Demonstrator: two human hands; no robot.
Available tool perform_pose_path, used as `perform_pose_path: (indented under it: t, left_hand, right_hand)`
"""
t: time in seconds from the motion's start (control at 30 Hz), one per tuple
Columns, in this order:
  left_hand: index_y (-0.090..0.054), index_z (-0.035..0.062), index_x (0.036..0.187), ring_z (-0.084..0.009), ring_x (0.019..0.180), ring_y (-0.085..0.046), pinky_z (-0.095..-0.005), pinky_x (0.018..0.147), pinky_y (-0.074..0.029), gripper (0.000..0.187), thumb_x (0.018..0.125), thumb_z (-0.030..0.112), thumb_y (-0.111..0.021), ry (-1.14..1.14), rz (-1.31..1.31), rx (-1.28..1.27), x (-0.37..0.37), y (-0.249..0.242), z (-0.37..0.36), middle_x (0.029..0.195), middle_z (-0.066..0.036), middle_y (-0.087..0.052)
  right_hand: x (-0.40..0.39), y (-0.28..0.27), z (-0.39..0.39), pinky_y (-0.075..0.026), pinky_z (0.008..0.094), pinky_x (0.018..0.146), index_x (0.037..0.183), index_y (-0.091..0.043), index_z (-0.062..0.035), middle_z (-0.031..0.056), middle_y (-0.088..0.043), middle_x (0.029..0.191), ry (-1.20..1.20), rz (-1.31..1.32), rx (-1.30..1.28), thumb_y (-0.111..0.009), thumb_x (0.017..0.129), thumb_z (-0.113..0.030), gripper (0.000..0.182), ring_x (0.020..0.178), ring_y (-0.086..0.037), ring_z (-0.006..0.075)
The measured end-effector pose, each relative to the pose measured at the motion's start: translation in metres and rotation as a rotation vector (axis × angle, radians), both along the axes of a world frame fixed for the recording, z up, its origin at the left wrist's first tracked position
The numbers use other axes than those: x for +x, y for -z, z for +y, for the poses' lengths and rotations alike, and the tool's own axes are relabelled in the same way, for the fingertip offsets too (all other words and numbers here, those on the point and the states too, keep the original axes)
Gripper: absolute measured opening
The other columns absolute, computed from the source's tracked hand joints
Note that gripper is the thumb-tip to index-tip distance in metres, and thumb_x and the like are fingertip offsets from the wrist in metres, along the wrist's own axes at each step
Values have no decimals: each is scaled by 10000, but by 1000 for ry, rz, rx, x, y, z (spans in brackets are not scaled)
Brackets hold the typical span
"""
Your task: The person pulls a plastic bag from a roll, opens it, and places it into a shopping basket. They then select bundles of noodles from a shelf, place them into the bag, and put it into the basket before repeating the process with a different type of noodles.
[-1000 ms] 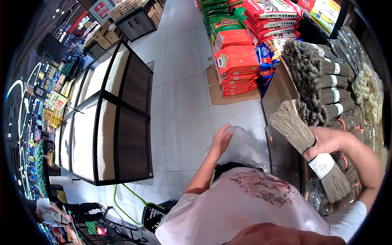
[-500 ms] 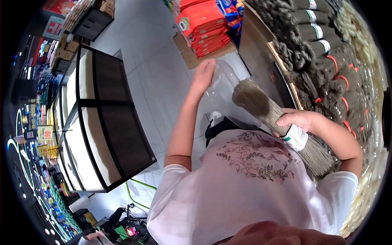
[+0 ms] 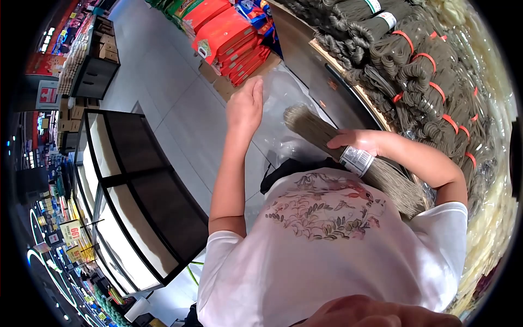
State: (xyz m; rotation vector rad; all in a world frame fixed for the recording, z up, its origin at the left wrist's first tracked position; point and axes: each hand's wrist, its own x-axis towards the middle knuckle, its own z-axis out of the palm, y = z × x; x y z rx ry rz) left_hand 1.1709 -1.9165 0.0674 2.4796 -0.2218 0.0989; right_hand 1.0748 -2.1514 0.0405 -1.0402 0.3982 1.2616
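Observation:
My right hand [image 3: 357,143] is wrapped round a thick bundle of grey-brown dried noodles [image 3: 392,182], just above its white paper band [image 3: 357,161]. The bundle slants across my right side, its far end pointing up and left over a clear plastic bag [image 3: 286,144]. Raised on the other side, my left hand [image 3: 245,106] has its fingers closed on the edge of that bag. Thin and see-through, the bag hangs between my two hands, close in front of my waist.
To the right, a display bin holds heaped noodle bundles [image 3: 414,71] with red ties, and paler noodles [image 3: 490,180] beyond. Stacked red bags [image 3: 229,38] stand on cardboard ahead. A black-framed case [image 3: 144,185] with white contents is at the left, beside the tiled floor [image 3: 180,114].
The view has swung, so the bin, red bags and case sit differently. My left hand and the noodle bundle appear further left, and the bundle's end lies closer to the bag.

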Motion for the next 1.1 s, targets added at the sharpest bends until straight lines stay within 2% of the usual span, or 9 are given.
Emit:
perform_pose_path:
  t: [0.37,0.43,0.5,0.53,0.63,0.8,0.93,1.0,1.1]
  left_hand:
    - [-547,90,981,-299,835,-553,-383,722,-445,237,847,188,-379,356,-67,30,-43,7,-57,945,-143,-573]
    - [-498,-15,1006,-213,1020,-465,-339,801,-395,234,823,76,-384,403,-928,426,-55,50,-60,1134,-80,-485]
    - [-470,26,1071,-274,918,-526,-368,749,-412,289,810,141,-423,703,-267,-422,-57,39,-78,1099,-103,-511]
    - [-472,29,1072,-315,841,-548,-375,753,-421,281,832,167,-418,680,115,-372,-60,7,-89,1025,-110,-547]
    - [-483,10,1064,-306,826,-564,-361,756,-424,283,868,186,-381,736,40,-291,-72,-13,-118,926,-128,-579]
    - [-457,12,1120,-199,736,-561,-304,718,-426,311,874,193,-395,974,159,-893,-95,-12,-155,807,-115,-568]
    - [-442,26,1151,-169,727,-521,-273,712,-419,433,766,167,-584,1208,526,-711,-99,-24,-137,766,-63,-533]
    - [-421,31,1173,-156,790,-510,-278,715,-414,507,719,125,-626,1134,381,-775,-88,-54,-98,809,-64,-526]
    - [-414,25,1169,-130,842,-486,-283,790,-385,504,718,114,-621,545,-80,-957,-59,-5,-44,880,-43,-493]
  right_hand:
    - [7,46,-2,-419,281,323,869,-526,-52,83,-567,592,249,260,-42,-555,772,-276,246,401,-523,171]
    - [14,37,1,-421,285,317,785,-537,-55,73,-546,547,279,208,-91,-549,775,-270,215,409,-526,167]
    - [18,41,2,-425,271,337,775,-533,-56,63,-535,535,324,71,-26,-544,778,-277,221,415,-525,162]
    - [22,41,3,-427,271,340,781,-532,-56,63,-536,539,323,48,-27,-544,778,-277,222,418,-526,162]
    - [34,43,3,-431,269,352,797,-530,-53,65,-539,551,341,0,-49,-545,777,-278,226,426,-528,161]
    - [71,78,2,-438,266,370,823,-526,-49,68,-544,570,343,-44,-78,-547,777,-279,235,440,-532,160]
    - [94,88,0,-444,264,385,845,-522,-46,71,-548,585,338,-80,-84,-548,776,-280,245,450,-535,160]
    - [85,48,-1,-445,263,389,850,-522,-45,72,-549,589,330,-88,-77,-548,776,-280,247,453,-536,159]
    - [62,-17,2,-484,310,484,1043,-451,12,113,-578,785,509,-343,-93,-555,758,-278,421,577,-567,183]
